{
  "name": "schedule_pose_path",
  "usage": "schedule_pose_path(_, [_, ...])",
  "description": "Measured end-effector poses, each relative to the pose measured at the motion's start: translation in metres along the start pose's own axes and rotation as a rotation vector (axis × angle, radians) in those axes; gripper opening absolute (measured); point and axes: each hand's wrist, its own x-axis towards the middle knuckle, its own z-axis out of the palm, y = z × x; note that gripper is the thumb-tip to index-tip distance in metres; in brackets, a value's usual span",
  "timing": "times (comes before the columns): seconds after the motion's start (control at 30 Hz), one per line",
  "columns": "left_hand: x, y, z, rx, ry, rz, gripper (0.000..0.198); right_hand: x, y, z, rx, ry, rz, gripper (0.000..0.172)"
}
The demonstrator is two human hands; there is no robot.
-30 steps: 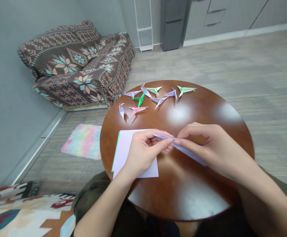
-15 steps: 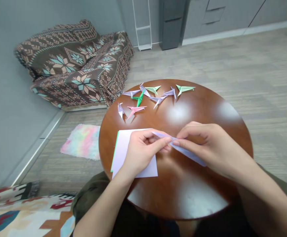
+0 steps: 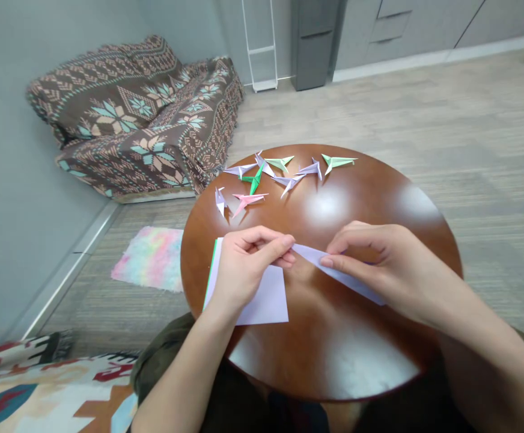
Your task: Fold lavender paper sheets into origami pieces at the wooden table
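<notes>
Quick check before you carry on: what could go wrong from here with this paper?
Two risks, I'd judge. The thin lilac paper strip is pinched between the left hand and right hand, so it could slip or crease off-line. The stack of lilac sheets lies under the left wrist near the rim of the round wooden table, so a nudge might push it over.
</notes>
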Motion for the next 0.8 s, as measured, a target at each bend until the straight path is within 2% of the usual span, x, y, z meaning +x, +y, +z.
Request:
schedule_pose_path(0.1, [-0.0007,-0.0001,0.0003,-0.040,-0.002,0.002,0.023,0.0003,0.0001,0.0003,0.028,-0.007,0.026,0.021])
schedule_pose_path(0.3, [-0.0039,-0.0033,0.0062,-0.054,-0.154,-0.057,0.020,0.0014,-0.0015,0.0000,0.064,-0.024,0.047,0.023])
schedule_pose_path(0.8, [-0.0043,-0.0037,0.0070,0.031,-0.081,-0.064,0.021,0.0021,-0.0008,0.0030,0.029,-0.048,0.026,0.025])
